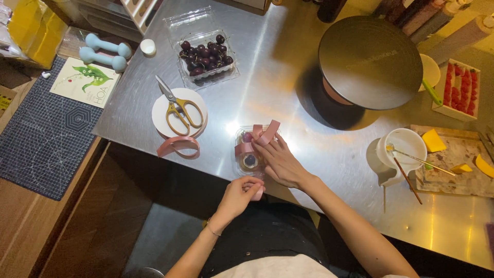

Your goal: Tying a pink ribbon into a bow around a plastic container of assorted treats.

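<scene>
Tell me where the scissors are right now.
In the head view, the scissors lie on a white round card, left of the hands, below the cherry box and above a pink ribbon loop.

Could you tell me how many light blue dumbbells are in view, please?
2: one dumbbell lies at the top left beyond the table's corner, the other dumbbell right beside it, nearer the illustrated card.

small clear box (250, 160): half hidden by hands | berry tray (461, 88): edge-cropped

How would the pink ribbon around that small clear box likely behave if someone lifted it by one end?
The pink ribbon arches in loose loops over the clear box, so it probably flops rather than holds shape. It looks thin and light. Its sheen suggests it may slip between the fingers of the right hand.
</scene>
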